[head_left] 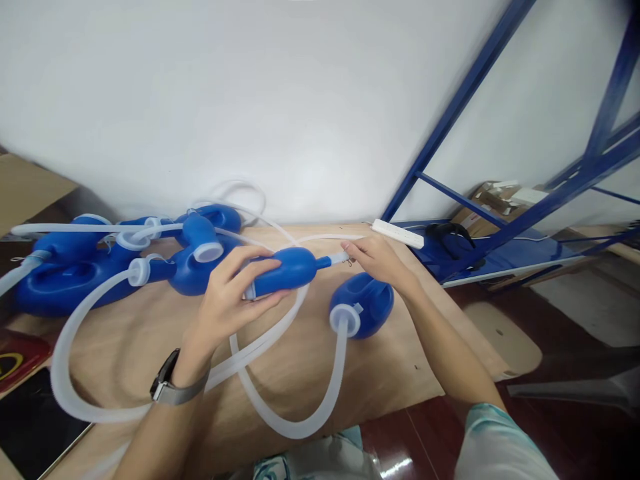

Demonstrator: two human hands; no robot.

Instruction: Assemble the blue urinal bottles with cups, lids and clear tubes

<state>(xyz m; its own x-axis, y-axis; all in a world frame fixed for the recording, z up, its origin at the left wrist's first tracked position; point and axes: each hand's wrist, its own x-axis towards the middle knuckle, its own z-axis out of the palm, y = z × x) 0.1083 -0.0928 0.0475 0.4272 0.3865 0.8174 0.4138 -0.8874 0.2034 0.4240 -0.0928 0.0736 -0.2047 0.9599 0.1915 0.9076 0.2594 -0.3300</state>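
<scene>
My left hand (225, 293), with a watch (167, 380) on its wrist, is wrapped round a blue plastic urinal funnel (290, 267) held above the table. The funnel's narrow spout points right and sits against a translucent hose end (337, 258). My right hand (377, 259) pinches this hose end near a small wire clip (349, 262). Whether the spout is inside the hose I cannot tell. Below my right hand lies a blue urinal bottle (367, 303) with a white cap and a thick translucent hose (295, 427) coming from its mouth.
Several more blue bottles (75, 280) with hoses crowd the left of the brown-covered table (390, 373). A white power strip (397, 233) lies by the wall, near a blue metal frame (450, 100). A dark flat panel (40, 420) is at the lower left, a stool (500, 333) at right.
</scene>
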